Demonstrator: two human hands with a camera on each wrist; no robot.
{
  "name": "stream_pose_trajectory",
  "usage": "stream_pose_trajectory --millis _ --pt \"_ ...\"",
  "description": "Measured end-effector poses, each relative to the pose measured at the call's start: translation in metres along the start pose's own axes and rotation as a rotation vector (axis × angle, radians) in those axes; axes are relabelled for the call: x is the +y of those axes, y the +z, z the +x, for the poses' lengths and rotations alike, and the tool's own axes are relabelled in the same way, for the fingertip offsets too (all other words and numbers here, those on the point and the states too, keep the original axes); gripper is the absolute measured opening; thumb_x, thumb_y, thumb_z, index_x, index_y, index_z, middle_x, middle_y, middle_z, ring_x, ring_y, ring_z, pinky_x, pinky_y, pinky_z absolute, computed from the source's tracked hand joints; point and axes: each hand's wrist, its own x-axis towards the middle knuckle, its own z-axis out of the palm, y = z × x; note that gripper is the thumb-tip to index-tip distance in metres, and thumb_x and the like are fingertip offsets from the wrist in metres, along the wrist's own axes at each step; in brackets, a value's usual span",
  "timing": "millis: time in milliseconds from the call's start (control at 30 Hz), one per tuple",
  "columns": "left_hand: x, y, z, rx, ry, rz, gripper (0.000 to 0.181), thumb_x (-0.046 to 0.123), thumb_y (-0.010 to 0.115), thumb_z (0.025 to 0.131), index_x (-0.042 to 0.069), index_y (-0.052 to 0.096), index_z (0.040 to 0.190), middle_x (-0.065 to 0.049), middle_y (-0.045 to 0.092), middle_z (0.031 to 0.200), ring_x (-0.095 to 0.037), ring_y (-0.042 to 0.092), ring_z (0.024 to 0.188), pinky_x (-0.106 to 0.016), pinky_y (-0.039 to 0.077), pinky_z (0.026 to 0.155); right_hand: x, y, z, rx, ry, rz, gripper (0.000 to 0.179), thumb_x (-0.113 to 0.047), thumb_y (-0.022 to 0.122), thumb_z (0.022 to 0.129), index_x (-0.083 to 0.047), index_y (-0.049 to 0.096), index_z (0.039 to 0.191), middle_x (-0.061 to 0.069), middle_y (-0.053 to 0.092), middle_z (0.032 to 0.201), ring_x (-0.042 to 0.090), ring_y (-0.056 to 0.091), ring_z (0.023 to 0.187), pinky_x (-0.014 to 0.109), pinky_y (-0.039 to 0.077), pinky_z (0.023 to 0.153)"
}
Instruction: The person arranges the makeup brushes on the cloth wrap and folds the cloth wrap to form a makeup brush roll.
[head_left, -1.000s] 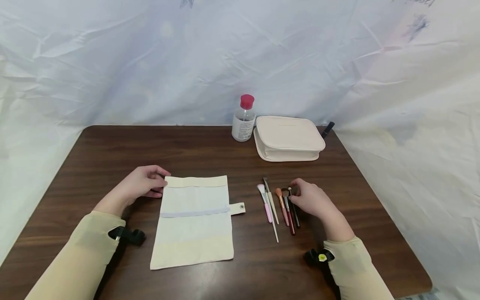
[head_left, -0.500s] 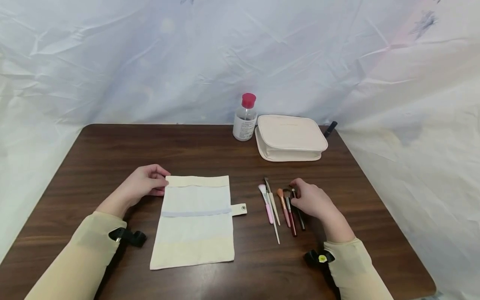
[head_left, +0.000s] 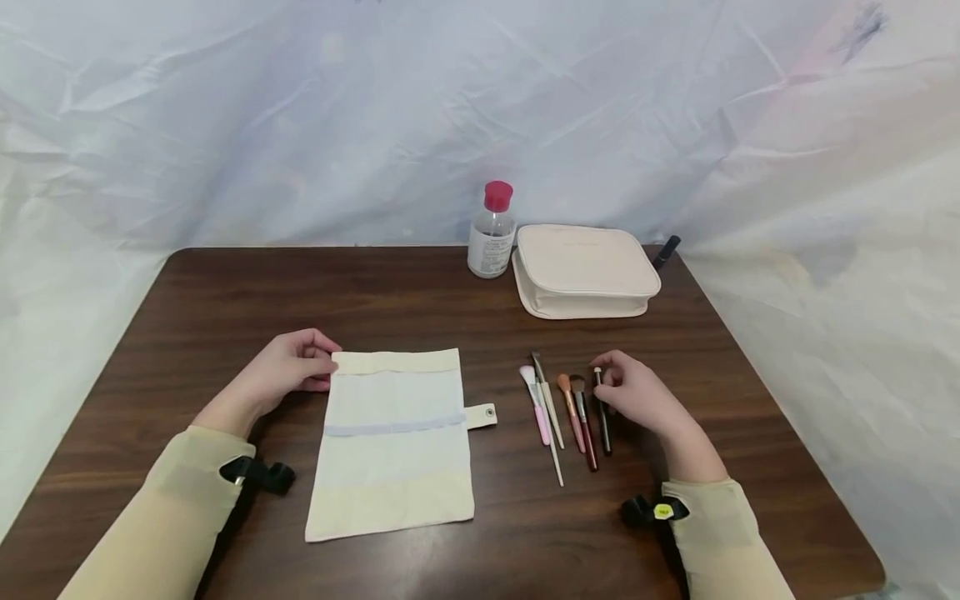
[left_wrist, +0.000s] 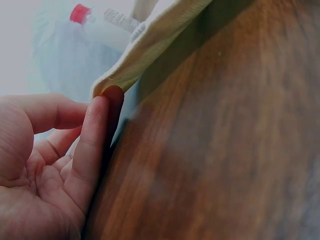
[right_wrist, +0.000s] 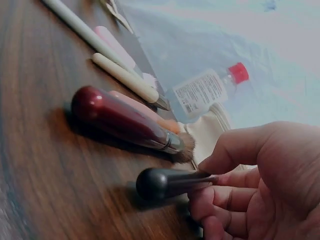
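Observation:
A cream cloth brush roll point(head_left: 393, 454) lies unrolled, its snap tab point(head_left: 481, 415) pointing right. My left hand point(head_left: 288, 367) pinches its upper left corner between thumb and fingers; in the left wrist view the cloth edge point(left_wrist: 135, 62) rises from the fingertips. My right hand point(head_left: 637, 392) pinches a black makeup brush point(right_wrist: 165, 182) near its head, with the handle pointing toward me. Just left of it lie a dark red brush point(right_wrist: 120, 117) and a brush with orange-brown bristles point(head_left: 566, 383). Farther left are a pink-handled brush point(head_left: 542, 425) and pale-handled brushes point(head_left: 553, 417).
At the back stands a clear bottle with a red cap point(head_left: 491, 237). Beside it sits a cream zip pouch point(head_left: 588, 271), with a black tube point(head_left: 666, 252) behind its right end. White sheeting point(head_left: 300, 125) hangs behind the dark wood table point(head_left: 300, 292).
My right hand has shifted right with the black brush, widening the space between it and the dark red brush. The left hand keeps its pinch on the cloth corner.

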Motion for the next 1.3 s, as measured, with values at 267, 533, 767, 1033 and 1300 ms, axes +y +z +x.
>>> stream_pose_trajectory --millis 267,533,767,1033,1300 --pt "-0.0005 -0.0035 -0.0017 -0.009 0.019 0.004 0.036 0.006 0.068 0.097 -0.006 0.055 0.129 -0.012 0.07 0.099 -0.016 0.071 0.085 -0.032 0.064 0.077 0.0036 -0.0077 -0.002 -0.002 -0.054 0.097 0.037 -0.005 0.062 0.096 0.001 0.055 0.132 0.006 0.057 0.075 0.022 0.058 0.065 0.032 0.049 0.057" --pt "0.0021 -0.0047 -0.0037 -0.001 0.031 0.011 0.036 0.006 0.069 0.097 -0.007 0.056 0.128 -0.014 0.07 0.1 -0.017 0.071 0.084 -0.032 0.064 0.076 0.0038 -0.0069 -0.0013 0.02 -0.093 0.169 0.039 -0.005 0.064 0.097 0.002 0.054 0.134 0.01 0.058 0.078 0.023 0.06 0.067 0.035 0.055 0.062" --pt "0.002 -0.0046 -0.0032 0.003 0.041 0.004 0.035 0.006 0.069 0.097 -0.007 0.055 0.127 -0.013 0.07 0.099 -0.016 0.071 0.084 -0.031 0.064 0.076 0.0031 -0.0051 0.0024 0.043 -0.124 0.222 0.045 -0.003 0.06 0.098 0.002 0.047 0.14 0.013 0.059 0.079 0.023 0.06 0.067 0.035 0.055 0.063" --pt "-0.0033 -0.0003 -0.0023 0.002 0.025 0.012 0.034 0.007 0.069 0.098 -0.005 0.056 0.128 -0.014 0.07 0.101 -0.019 0.071 0.086 -0.032 0.065 0.077 0.0052 -0.0028 0.0005 0.054 -0.109 0.278 0.049 -0.003 0.059 0.099 0.0 0.042 0.145 0.014 0.06 0.079 0.023 0.06 0.068 0.035 0.055 0.064" --pt "-0.0012 0.0003 -0.0022 0.007 0.033 0.038 0.036 0.009 0.07 0.098 -0.004 0.057 0.128 -0.017 0.07 0.104 -0.02 0.072 0.084 -0.03 0.064 0.076 0.0024 -0.0031 0.0011 0.076 -0.07 0.356 0.049 -0.005 0.06 0.1 0.001 0.042 0.145 0.014 0.064 0.086 0.023 0.063 0.071 0.034 0.058 0.066"
